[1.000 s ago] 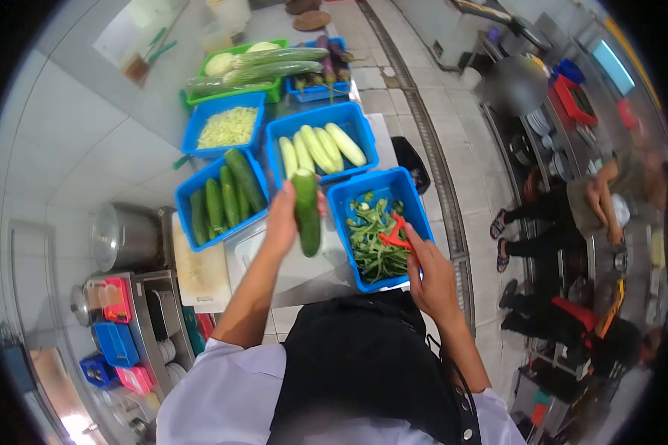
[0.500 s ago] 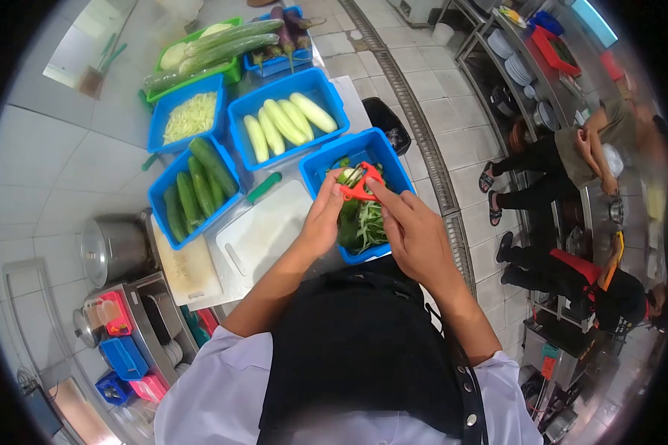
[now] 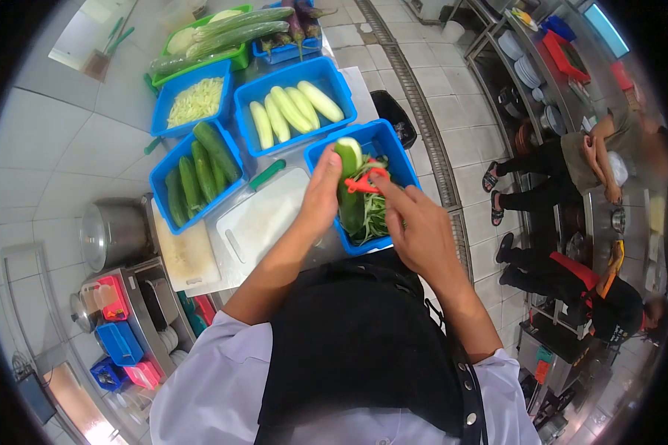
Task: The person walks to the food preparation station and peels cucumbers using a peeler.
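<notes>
My left hand (image 3: pixel 323 191) is closed round a green cucumber (image 3: pixel 351 204), held upright over a blue tub (image 3: pixel 321 153) of green peelings (image 3: pixel 376 216). Pale flesh shows at the cucumber's upper end, where some skin is off. My right hand (image 3: pixel 416 222) grips a red peeler (image 3: pixel 364 181) against the cucumber's side. Left of the tub lies a white cutting board (image 3: pixel 263 215) with a green-handled knife (image 3: pixel 267 173). Several peeled cucumbers (image 3: pixel 290 109) rest in the blue tub behind, and several unpeeled ones (image 3: pixel 193 184) fill the tub at left.
Further back stand a tub of shredded vegetable (image 3: pixel 195 102), a green basket (image 3: pixel 239 58) with wrapped gourds, and eggplants (image 3: pixel 295 28). A second board (image 3: pixel 182 256) lies at the left. A black bin (image 3: pixel 393 119) stands on the floor. Two people (image 3: pixel 594 156) (image 3: pixel 601 293) are at the right.
The cucumber has come from above the white board to the peelings tub. The peeler was lifted to its top, then moved down its side, baring pale flesh.
</notes>
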The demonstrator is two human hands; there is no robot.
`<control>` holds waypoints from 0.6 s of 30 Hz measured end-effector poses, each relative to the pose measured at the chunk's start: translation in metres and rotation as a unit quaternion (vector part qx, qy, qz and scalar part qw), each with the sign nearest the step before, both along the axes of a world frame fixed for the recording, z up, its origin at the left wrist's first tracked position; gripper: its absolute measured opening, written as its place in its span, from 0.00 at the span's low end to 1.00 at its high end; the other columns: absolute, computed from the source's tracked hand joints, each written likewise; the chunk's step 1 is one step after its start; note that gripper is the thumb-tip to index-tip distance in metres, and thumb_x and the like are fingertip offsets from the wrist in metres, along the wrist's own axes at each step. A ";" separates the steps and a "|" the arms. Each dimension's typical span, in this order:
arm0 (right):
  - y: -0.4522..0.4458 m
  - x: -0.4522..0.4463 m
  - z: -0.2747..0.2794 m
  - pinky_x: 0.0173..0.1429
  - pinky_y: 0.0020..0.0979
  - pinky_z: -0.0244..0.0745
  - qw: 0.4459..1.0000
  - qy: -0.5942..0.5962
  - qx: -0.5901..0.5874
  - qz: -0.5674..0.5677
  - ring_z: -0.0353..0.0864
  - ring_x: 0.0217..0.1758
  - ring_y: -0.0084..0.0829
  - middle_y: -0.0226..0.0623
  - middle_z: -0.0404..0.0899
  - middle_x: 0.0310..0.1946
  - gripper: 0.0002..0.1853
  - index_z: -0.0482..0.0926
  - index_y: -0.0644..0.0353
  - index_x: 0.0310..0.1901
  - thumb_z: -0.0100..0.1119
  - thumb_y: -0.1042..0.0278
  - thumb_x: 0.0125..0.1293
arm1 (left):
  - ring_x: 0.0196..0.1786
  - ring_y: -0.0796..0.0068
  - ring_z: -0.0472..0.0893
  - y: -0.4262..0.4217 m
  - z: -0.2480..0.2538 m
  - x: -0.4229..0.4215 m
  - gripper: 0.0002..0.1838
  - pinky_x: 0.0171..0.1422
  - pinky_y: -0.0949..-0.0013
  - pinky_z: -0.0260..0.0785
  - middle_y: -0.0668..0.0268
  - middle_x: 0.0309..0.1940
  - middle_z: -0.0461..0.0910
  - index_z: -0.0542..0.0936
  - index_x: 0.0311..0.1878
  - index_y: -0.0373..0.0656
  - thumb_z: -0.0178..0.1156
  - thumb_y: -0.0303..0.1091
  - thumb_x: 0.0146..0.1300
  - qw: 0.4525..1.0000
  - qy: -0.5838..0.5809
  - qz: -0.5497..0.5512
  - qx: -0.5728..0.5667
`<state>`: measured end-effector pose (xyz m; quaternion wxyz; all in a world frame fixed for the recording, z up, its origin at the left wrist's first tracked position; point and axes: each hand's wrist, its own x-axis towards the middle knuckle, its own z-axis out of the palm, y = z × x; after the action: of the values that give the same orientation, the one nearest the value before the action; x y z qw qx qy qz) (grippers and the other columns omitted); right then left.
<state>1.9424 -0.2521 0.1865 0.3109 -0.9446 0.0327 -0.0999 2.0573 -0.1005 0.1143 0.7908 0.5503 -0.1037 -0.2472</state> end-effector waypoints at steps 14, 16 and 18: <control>-0.001 -0.042 -0.083 0.35 0.49 0.79 0.997 0.072 -0.014 0.027 0.85 0.33 0.49 0.43 0.80 0.34 0.26 0.80 0.43 0.69 0.63 0.68 0.69 | 0.50 0.68 0.79 0.011 -0.049 0.067 0.31 0.57 0.61 0.75 0.64 0.47 0.79 0.76 0.65 0.43 0.40 0.62 0.84 0.938 0.258 0.170 -0.157; 0.001 -0.056 -0.097 0.39 0.49 0.80 0.988 0.144 -0.030 0.037 0.86 0.35 0.50 0.45 0.83 0.37 0.23 0.81 0.46 0.69 0.60 0.67 0.72 | 0.49 0.69 0.79 0.021 -0.036 0.069 0.31 0.56 0.60 0.76 0.64 0.46 0.79 0.76 0.65 0.43 0.39 0.62 0.85 0.948 0.238 0.166 -0.133; -0.003 -0.050 -0.097 0.40 0.47 0.80 0.990 0.124 0.057 0.021 0.86 0.36 0.51 0.47 0.83 0.37 0.22 0.81 0.48 0.68 0.59 0.68 0.74 | 0.46 0.71 0.79 0.022 -0.036 0.074 0.33 0.52 0.62 0.77 0.65 0.45 0.79 0.76 0.63 0.43 0.39 0.63 0.84 0.965 0.189 0.153 -0.101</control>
<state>1.8920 -0.2553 0.0895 0.3599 -0.9309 0.0564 0.0263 2.1310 -0.0781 0.0782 0.8758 0.4201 0.1085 -0.2112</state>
